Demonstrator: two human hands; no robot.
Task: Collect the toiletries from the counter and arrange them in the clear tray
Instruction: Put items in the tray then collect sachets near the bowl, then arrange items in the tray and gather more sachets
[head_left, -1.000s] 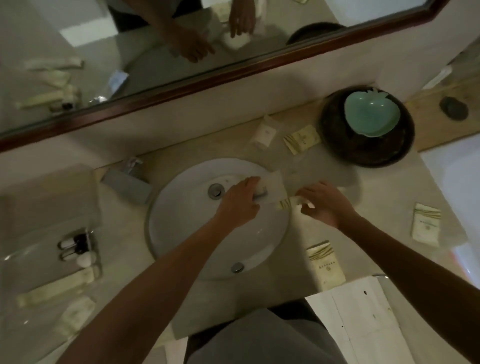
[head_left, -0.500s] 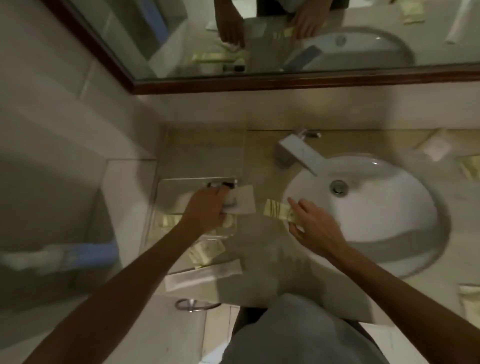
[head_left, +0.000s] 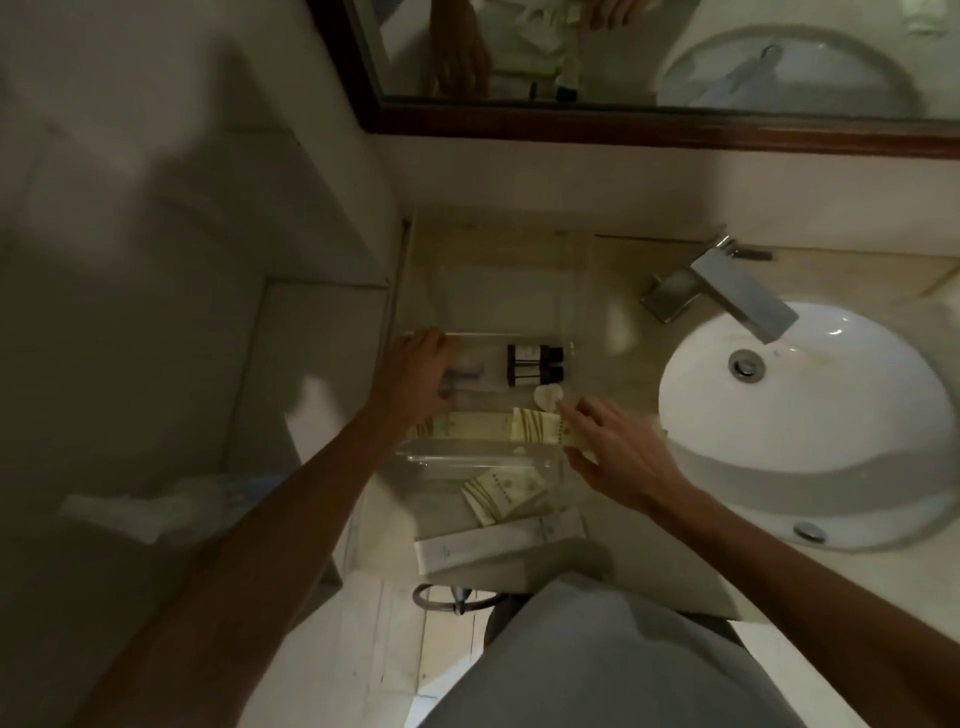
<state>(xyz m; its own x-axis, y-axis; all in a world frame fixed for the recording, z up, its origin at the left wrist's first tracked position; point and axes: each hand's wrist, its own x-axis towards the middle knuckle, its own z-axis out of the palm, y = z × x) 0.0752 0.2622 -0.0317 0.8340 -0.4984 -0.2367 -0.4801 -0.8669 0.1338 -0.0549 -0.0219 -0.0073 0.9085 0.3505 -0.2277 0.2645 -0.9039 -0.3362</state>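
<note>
The clear tray (head_left: 483, 458) sits on the counter left of the basin. Inside it lie two small dark bottles (head_left: 535, 365), a white round cap (head_left: 548, 397) and a long cream packet (head_left: 462, 427). My left hand (head_left: 418, 376) is over the tray's left end, fingers curled on a pale sachet (head_left: 462, 371) that is blurred. My right hand (head_left: 618, 457) reaches in from the right and pinches a green-striped packet (head_left: 537, 427) lying on the cream packet. Outside the tray, toward me, lie another striped packet (head_left: 504, 493) and a long white box (head_left: 493, 543).
A chrome faucet (head_left: 727, 291) and white basin (head_left: 810, 415) are right of the tray. A wood-framed mirror (head_left: 623, 127) is behind, a tiled wall to the left. A towel ring (head_left: 452, 597) hangs below the counter's front edge.
My view swung left from the basin to the tray. Both hands carried their items across and now reach into the tray, left at its left end, right at its right end.
</note>
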